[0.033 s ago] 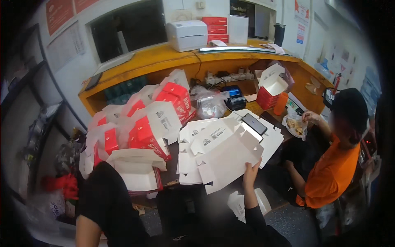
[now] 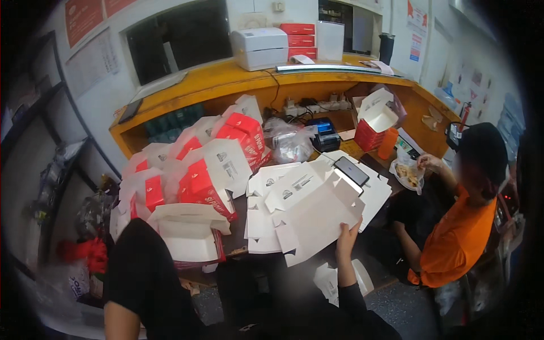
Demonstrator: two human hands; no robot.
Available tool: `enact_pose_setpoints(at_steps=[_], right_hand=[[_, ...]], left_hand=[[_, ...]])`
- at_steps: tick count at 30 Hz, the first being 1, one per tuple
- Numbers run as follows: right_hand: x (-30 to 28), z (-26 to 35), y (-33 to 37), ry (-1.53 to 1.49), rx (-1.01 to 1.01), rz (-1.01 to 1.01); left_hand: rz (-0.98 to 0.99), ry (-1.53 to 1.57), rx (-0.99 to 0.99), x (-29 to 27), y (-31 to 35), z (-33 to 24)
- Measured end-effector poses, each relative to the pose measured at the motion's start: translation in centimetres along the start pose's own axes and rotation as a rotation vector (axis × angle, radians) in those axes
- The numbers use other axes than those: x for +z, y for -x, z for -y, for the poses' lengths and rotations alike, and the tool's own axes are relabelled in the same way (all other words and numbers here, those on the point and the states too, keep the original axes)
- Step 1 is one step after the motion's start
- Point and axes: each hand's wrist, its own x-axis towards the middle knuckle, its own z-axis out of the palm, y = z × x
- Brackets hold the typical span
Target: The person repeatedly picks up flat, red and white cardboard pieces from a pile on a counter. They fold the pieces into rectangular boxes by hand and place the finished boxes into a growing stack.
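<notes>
My right hand (image 2: 345, 242) reaches up from the lower edge, its fingers closed on the near right edge of a flat, unfolded white carton (image 2: 317, 218). The carton lies tilted over several other flat carton blanks (image 2: 262, 224) on the table. A dark phone (image 2: 351, 171) with a cable rests on the blanks just beyond it. My left hand is out of view. To the left stands a cluster of folded red-and-white boxes (image 2: 199, 184), several with lids raised. Closest to me among them, an open box (image 2: 192, 241) shows its white inside.
A person in orange (image 2: 462, 243) sits at the right, one hand over food in a bag (image 2: 407, 173). Beyond the blanks are a plastic bag (image 2: 292, 141), a blue-black device (image 2: 324, 135), an orange cup (image 2: 387, 143) and an open box (image 2: 377, 116). A printer (image 2: 259, 49) stands on the yellow counter (image 2: 209, 79).
</notes>
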Motion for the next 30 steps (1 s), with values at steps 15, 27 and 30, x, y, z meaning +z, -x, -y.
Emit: enact_pose_setpoints(at_steps=[15,27,30], right_hand=[[1.7,0.8,-0.8,-0.019,-0.141,0.106],[2.6,3.4,1.8,0.022,-0.427,0.248],[2.2,5.9,3.0,0.154,-0.768,0.555]], left_hand=[[-0.029,-0.064,-0.023,-0.6,1.2,1.0],[-0.288,0.372,0.270,4.7,1.0,-4.0],[0.096,1.103,-0.026,13.5,-0.8,-5.0]])
